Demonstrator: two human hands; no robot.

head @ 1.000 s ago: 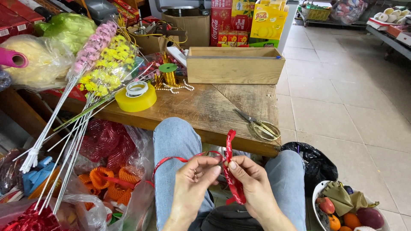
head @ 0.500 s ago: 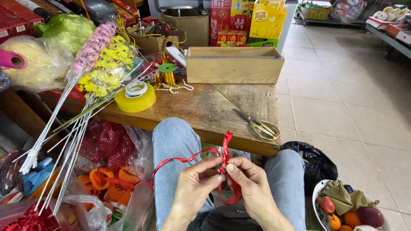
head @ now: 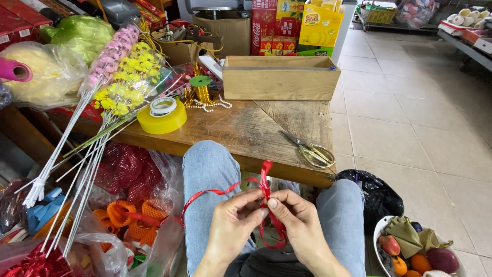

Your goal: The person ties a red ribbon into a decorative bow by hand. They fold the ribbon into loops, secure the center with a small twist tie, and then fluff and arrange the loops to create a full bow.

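1. While the person sat at a wooden tabletop (head: 241,128), both hands met over the lap.
2. Left hand (head: 233,223) and right hand (head: 300,225) each pinched a red ribbon (head: 265,179).
3. Compared with a second earlier, the hands had drawn closer and the ribbon's upright end stood shorter, suggesting a knot tightening.
4. Scissors (head: 310,150) lay untouched nearby.

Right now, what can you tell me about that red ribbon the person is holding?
The red ribbon is thin, glossy and plastic-looking. Both hands pinch it above the lap: the left hand and right hand meet at a gathered point. A short end sticks upward, a loop hangs below, and one long strand curves leftward across the jeans.
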